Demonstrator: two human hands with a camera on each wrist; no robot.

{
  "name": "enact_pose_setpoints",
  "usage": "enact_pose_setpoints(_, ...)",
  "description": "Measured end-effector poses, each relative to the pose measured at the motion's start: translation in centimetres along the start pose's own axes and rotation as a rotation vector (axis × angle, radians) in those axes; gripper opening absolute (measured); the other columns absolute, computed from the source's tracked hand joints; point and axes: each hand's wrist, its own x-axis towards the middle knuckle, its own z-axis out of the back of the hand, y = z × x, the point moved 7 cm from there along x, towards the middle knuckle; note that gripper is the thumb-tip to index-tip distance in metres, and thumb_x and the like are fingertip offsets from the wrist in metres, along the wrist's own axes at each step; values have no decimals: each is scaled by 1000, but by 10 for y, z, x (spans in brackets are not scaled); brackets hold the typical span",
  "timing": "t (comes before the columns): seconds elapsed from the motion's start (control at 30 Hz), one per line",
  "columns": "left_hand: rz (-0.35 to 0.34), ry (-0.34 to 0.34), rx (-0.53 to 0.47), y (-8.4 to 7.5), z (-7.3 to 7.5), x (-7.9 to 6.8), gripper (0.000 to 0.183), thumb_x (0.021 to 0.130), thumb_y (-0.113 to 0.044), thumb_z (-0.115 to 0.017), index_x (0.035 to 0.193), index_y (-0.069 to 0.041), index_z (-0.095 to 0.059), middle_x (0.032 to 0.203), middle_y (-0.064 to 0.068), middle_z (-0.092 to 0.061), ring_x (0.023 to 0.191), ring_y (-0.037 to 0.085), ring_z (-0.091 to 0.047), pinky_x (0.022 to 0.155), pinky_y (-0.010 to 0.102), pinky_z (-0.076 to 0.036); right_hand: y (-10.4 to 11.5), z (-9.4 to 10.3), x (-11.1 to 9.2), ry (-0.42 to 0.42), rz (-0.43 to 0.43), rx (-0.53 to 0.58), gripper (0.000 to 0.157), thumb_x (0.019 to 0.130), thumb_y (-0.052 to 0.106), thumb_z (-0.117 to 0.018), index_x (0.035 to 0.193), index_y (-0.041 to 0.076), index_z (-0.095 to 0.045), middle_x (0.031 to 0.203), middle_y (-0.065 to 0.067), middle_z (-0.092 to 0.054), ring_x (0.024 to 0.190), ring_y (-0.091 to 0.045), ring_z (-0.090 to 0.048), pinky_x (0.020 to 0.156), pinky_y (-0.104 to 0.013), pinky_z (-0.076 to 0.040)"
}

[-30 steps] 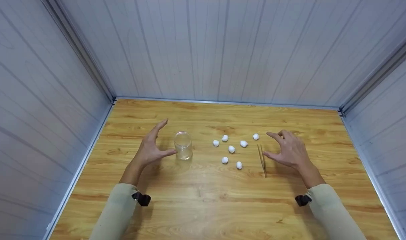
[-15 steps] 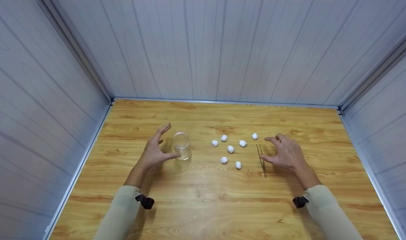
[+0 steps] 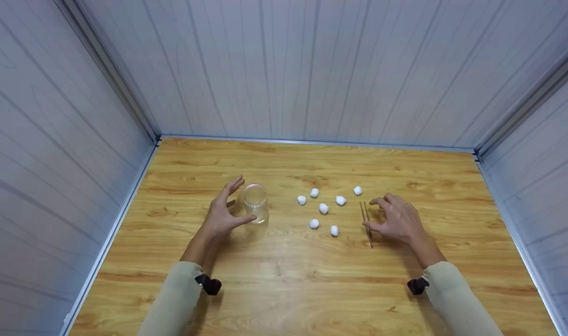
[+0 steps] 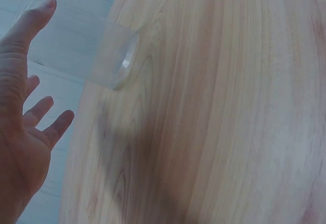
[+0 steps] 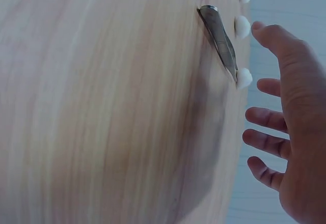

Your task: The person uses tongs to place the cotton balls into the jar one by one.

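Observation:
A clear, straight-sided glass (image 3: pixel 256 203) stands upright on the wooden table. My left hand (image 3: pixel 218 217) is at its left, fingers and thumb spread to either side of it. In the left wrist view the thumb overlaps the glass (image 4: pixel 89 51); contact cannot be told. To the right lie metal tweezers (image 3: pixel 370 237), tips pointing away from me. My right hand (image 3: pixel 399 218) hovers just right of them, fingers loosely bent and thumb apart. The right wrist view shows the tweezers (image 5: pixel 219 34) lying free of the fingers.
Several white cotton balls (image 3: pixel 323 208) lie scattered between the glass and the tweezers. Pale panelled walls (image 3: pixel 284 70) close off the back and both sides of the wooden table (image 3: pixel 274 289).
My left hand has moved right and slightly nearer me, closer around the glass. My right hand has shifted slightly left and nearer me, towards the tweezers. The objects have stayed put.

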Motion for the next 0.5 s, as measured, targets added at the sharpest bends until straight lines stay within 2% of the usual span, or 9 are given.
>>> enact_pose_setpoints(0.13, -5, 2, -16, 1, -4, 1, 113, 85, -12, -101, 176, -12, -35, 180, 21, -42, 171, 42, -36, 131, 71, -44, -3, -6, -2, 37, -26, 16, 61, 86, 55, -92, 126, 12, -78, 98, -10, -66, 73, -18, -51, 58, -36, -44)
enact_pose_setpoints(0.33, 8, -24, -44, 9, -9, 2, 111, 83, -9, -101, 174, -14, -38, 177, 22, -47, 168, 42, -41, 132, 69, -45, -5, -15, -5, 88, -61, 45, 63, 86, 58, -92, 127, 12, -78, 100, -10, -66, 73, -18, -52, 61, -36, -46)
enact_pose_setpoints(0.5, -4, -64, -83, 15, -12, 2, 106, 82, -3, -100, 170, -6, -42, 169, 23, -55, 162, 46, -47, 130, 69, -48, -3, -18, -6, 100, -57, 51, 62, 87, 57, -91, 128, 11, -78, 101, -11, -65, 73, -18, -49, 61, -35, -43)
